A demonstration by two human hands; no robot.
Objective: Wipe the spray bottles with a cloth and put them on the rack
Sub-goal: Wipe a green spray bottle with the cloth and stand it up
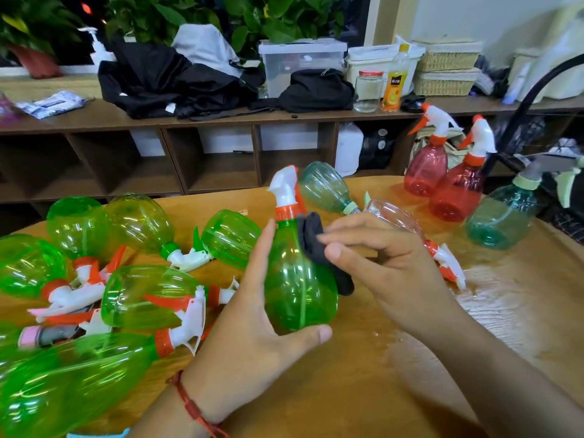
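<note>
Wooden table (379, 390) | left hand (252, 311) fingers (262, 245) grip green bottle (297, 286), upright, nozzle up | right hand (385, 273) fingers (347, 224) pinch black cloth (313, 245), pressed against its right shoulder

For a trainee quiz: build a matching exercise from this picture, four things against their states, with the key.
Things:
1. green spray bottle
2. black cloth
3. red spray bottles
4. clear spray bottle

States:
A. lying on its side on the table, behind the right hand
B. standing upright at the table's far right
C. held upright by the left hand
D. pinched against a bottle by the right hand

Pairs: 1-C, 2-D, 3-B, 4-A
</note>
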